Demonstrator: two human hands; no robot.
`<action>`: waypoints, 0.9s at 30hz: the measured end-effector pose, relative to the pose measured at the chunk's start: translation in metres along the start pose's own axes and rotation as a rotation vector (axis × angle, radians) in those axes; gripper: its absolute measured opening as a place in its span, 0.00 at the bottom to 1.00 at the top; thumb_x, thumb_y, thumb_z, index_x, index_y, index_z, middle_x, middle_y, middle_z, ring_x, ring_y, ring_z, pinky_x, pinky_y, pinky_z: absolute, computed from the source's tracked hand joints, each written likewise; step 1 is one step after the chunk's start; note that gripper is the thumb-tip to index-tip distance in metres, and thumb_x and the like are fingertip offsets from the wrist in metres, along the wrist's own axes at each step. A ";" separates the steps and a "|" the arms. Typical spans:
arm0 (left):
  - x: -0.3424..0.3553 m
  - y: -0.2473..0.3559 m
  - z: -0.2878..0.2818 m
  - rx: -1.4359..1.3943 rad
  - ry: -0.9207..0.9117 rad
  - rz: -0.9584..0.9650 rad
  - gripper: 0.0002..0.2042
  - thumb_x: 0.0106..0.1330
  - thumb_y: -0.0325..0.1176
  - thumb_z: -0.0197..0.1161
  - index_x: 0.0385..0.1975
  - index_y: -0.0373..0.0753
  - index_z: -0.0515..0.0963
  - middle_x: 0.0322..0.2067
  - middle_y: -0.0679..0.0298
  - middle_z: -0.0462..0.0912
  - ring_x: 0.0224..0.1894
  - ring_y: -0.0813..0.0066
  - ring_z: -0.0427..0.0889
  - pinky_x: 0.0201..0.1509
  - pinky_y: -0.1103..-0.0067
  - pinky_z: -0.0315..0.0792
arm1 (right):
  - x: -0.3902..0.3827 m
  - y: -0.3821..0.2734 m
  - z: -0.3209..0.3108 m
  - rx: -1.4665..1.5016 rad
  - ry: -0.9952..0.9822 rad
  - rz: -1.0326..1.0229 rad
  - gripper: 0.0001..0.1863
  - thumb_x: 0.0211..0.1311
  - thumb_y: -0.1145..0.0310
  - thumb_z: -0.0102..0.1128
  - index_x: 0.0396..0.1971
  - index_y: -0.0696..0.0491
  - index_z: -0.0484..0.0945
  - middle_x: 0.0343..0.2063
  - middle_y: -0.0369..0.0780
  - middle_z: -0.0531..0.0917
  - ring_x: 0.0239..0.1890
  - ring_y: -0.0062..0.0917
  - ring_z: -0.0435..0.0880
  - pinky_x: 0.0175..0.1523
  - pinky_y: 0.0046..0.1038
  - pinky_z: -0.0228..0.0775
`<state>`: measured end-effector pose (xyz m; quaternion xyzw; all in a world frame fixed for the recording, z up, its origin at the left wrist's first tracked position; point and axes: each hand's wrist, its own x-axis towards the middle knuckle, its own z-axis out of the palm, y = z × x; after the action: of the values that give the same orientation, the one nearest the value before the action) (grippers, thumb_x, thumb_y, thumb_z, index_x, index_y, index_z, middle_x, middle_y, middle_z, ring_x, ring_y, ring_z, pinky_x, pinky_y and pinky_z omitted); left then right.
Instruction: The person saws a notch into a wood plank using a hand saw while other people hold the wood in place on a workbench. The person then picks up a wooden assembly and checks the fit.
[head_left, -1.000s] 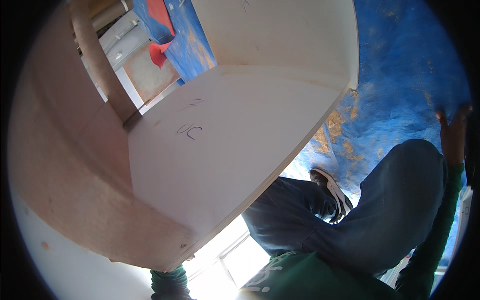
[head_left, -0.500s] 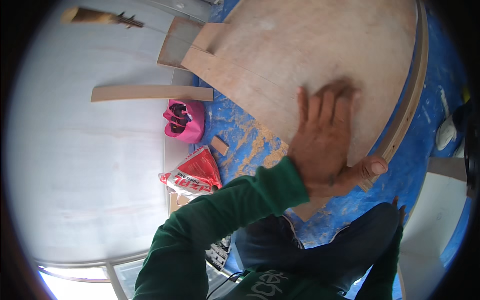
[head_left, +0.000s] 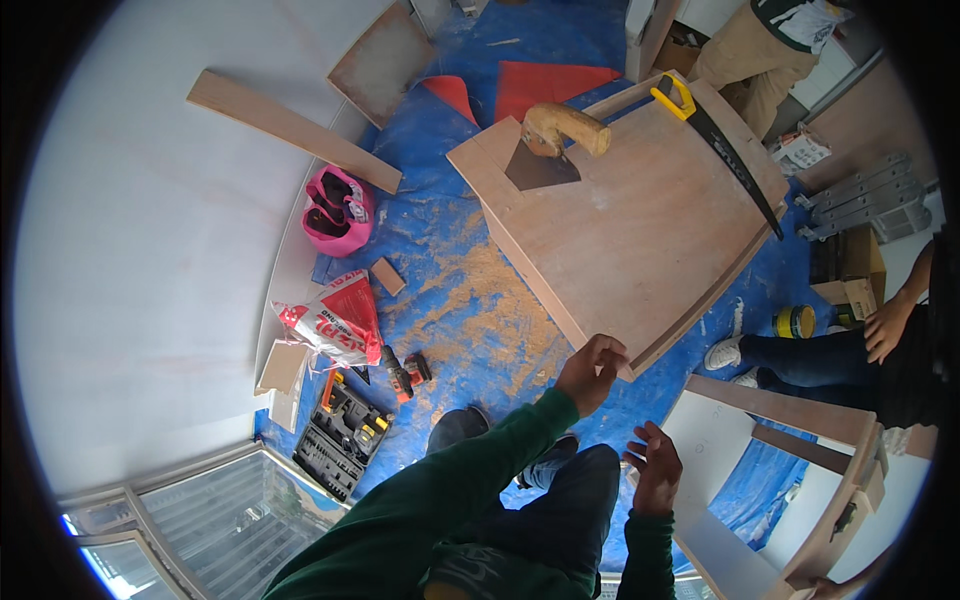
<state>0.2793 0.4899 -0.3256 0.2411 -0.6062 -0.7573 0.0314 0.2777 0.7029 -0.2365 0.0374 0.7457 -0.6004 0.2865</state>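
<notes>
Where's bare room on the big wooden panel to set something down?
The wooden panel's middle is free, bordered by the wooden-handled tool, yellow-handled saw and left hand. Crowded: blue sheet around the drill, tool case and red-white bag.

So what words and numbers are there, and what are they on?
I won't copy words, but here's where they are:
Red-and-white crumpled plastic bag: large printed letters.
Dark green long-sleeved fabric top: pale letters, too dim to read.
White boxy package: print too small to read.
</notes>
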 end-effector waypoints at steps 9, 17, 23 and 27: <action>-0.056 0.138 -0.010 -0.774 -0.055 -0.423 0.51 0.70 0.78 0.31 0.78 0.36 0.53 0.78 0.42 0.48 0.81 0.50 0.44 0.79 0.48 0.45 | -0.020 -0.106 0.105 -0.446 -0.402 -0.761 0.41 0.79 0.39 0.37 0.76 0.59 0.56 0.76 0.59 0.53 0.79 0.55 0.51 0.79 0.50 0.45; -0.024 0.221 -0.120 -0.140 0.475 0.018 0.32 0.76 0.62 0.50 0.65 0.40 0.74 0.62 0.58 0.78 0.63 0.63 0.75 0.68 0.63 0.65 | 0.028 -0.151 -0.001 0.612 -0.295 0.181 0.36 0.77 0.37 0.44 0.60 0.56 0.74 0.46 0.40 0.81 0.47 0.32 0.82 0.52 0.43 0.79; 0.006 0.146 -0.148 -0.010 0.837 -0.133 0.30 0.69 0.59 0.63 0.60 0.40 0.78 0.54 0.58 0.84 0.56 0.60 0.81 0.59 0.61 0.73 | -0.004 -0.409 0.015 1.056 -0.869 -0.523 0.46 0.75 0.36 0.46 0.79 0.51 0.46 0.68 0.49 0.63 0.63 0.39 0.72 0.59 0.52 0.80; -0.003 0.120 -0.103 0.699 -0.081 -0.133 0.22 0.61 0.45 0.69 0.53 0.44 0.82 0.53 0.58 0.84 0.56 0.61 0.83 0.61 0.62 0.74 | -0.008 -0.453 0.008 0.924 -0.922 -0.628 0.47 0.73 0.38 0.51 0.79 0.53 0.46 0.68 0.50 0.64 0.61 0.38 0.73 0.59 0.50 0.78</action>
<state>0.2947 0.3663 -0.2281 0.2461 -0.8123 -0.5136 -0.1260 0.1064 0.5732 0.1628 -0.3184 0.1948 -0.8628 0.3408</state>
